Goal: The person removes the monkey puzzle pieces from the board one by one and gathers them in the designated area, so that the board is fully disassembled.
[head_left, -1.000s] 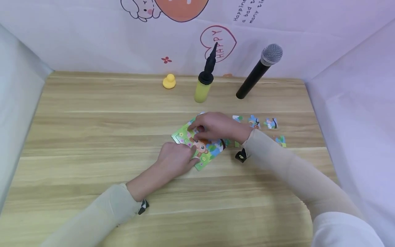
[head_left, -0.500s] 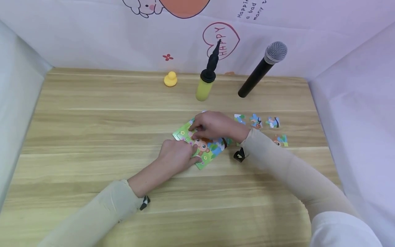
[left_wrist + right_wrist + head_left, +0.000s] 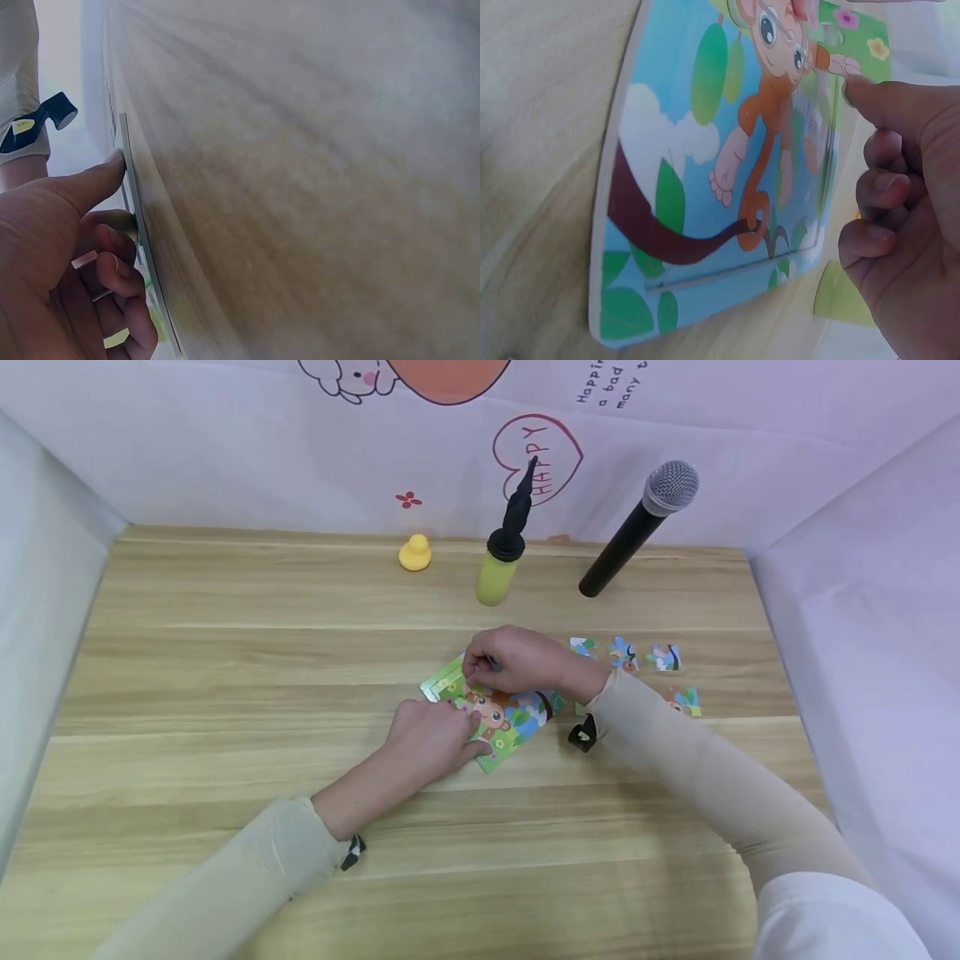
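A picture puzzle board (image 3: 517, 727) with a monkey on it lies at a slant on the table. My left hand (image 3: 427, 735) rests at its near left edge. In the left wrist view the thumb (image 3: 101, 184) and index fingertip touch the board's edge, the other fingers relaxed and bent. Over the board's far left part, my right hand (image 3: 517, 660) has its fingers drawn together. In the right wrist view its fingertips pinch a small puzzle piece (image 3: 844, 64), mostly hidden, close over the board. Part of the picture lies hidden under both hands.
Loose puzzle pieces lie right of the board, among them a blue one (image 3: 622, 653), a pink-and-blue one (image 3: 664, 657) and a green one (image 3: 684, 701). Behind stand a yellow duck (image 3: 415, 553), a hand pump (image 3: 498, 568) and a microphone (image 3: 637, 527). A printed cloth (image 3: 225, 452) closes the back.
The right hand's fingers have drawn closer together and shifted slightly toward the back, uncovering more of the board's left part. The left hand stays on the edge. The head view tilted slightly earlier.
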Demonstrator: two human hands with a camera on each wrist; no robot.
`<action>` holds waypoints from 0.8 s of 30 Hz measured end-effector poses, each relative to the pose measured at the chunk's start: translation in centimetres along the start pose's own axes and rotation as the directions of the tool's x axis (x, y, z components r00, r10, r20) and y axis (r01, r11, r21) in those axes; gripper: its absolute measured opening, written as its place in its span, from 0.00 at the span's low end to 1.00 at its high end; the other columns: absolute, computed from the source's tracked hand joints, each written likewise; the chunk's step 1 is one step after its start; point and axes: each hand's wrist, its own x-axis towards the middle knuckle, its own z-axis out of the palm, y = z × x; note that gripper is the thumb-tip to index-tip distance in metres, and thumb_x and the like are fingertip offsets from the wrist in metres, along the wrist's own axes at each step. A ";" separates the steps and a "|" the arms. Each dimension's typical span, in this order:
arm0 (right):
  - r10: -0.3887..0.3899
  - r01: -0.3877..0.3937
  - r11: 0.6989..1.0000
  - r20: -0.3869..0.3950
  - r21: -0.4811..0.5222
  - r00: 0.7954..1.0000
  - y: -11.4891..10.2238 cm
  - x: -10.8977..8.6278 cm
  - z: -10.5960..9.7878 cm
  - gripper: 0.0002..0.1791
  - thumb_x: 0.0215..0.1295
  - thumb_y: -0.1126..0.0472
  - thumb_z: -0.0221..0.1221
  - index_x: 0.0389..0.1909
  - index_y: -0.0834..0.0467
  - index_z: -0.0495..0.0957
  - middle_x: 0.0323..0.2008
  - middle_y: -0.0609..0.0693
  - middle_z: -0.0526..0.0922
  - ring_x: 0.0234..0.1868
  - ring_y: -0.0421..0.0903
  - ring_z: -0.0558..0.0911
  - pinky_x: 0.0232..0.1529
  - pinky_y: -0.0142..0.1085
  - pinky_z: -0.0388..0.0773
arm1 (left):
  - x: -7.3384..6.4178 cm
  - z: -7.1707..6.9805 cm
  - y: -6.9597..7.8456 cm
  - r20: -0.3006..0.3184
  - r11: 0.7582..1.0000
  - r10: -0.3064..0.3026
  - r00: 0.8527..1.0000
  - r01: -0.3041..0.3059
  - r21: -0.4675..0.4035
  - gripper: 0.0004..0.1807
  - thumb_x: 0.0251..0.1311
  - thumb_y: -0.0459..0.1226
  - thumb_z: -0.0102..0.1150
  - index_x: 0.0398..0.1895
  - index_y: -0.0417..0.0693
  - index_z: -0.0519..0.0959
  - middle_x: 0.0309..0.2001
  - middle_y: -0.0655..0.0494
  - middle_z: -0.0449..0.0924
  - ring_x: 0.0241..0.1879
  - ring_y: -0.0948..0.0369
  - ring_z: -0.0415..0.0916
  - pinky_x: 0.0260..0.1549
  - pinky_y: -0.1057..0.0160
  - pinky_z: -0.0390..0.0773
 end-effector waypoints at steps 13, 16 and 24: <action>0.047 -0.014 0.984 0.180 -0.179 0.983 -0.8 -4.1 -6.1 0.07 0.71 0.65 0.61 0.32 0.53 0.82 0.28 0.43 0.76 0.29 0.41 0.73 0.35 0.39 0.73 | -0.1 -0.3 0.0 0.045 1.000 -0.006 0.999 0.007 -0.022 0.24 0.64 0.67 0.54 0.46 0.64 0.86 0.20 0.60 0.73 0.21 0.61 0.71 0.16 0.56 0.67; 0.129 -0.063 0.971 0.281 -0.231 0.951 -1.2 -5.7 -7.7 0.10 0.69 0.67 0.59 0.28 0.53 0.81 0.25 0.43 0.74 0.26 0.41 0.72 0.33 0.39 0.72 | 0.0 -0.3 -0.1 0.058 1.000 0.001 0.998 0.001 -0.029 0.25 0.65 0.66 0.55 0.48 0.63 0.86 0.19 0.61 0.72 0.21 0.61 0.71 0.16 0.58 0.66; 0.311 -0.153 0.924 0.455 -0.351 0.834 -2.0 -8.9 -7.4 0.17 0.60 0.74 0.53 0.17 0.50 0.72 0.18 0.40 0.66 0.22 0.39 0.63 0.27 0.37 0.63 | 0.0 -0.3 -0.1 0.057 0.999 0.008 0.998 -0.006 -0.038 0.24 0.65 0.66 0.56 0.45 0.62 0.87 0.17 0.61 0.70 0.19 0.61 0.70 0.15 0.58 0.66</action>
